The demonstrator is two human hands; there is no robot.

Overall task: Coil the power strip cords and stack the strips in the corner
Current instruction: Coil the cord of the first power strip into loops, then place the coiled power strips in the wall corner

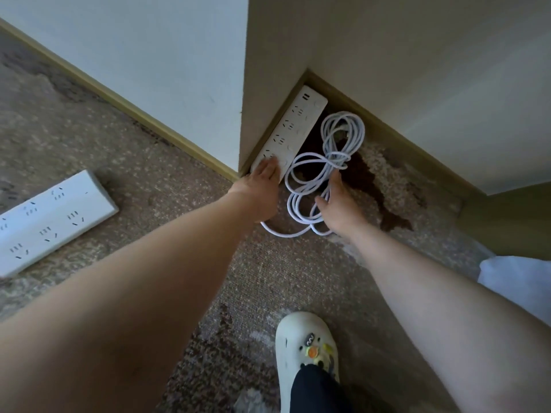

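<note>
Reaching: a person stretches both bare arms down towards a wall corner, a white clog with small charms (307,357) planted on the mottled brown carpet (167,180) beneath them.
Right hand (338,208): fingers spread and loosely curved round the near loops of the white coiled cord (325,162); a firm grip cannot be told.
Left hand (262,181): straight fingers press flat on the near end of the long white power strip (293,129), which lies beyond the fingertips along the skirting, in the corner.
Second strip: a wide white power strip with two rows of sockets (50,219) lies well to the left of the left fingers, not yet stacked.
Advice: likely best to gather the loops tight and tuck them beside the strip while the left hand steadies it.
Writing: no brand or label is readable.
</note>
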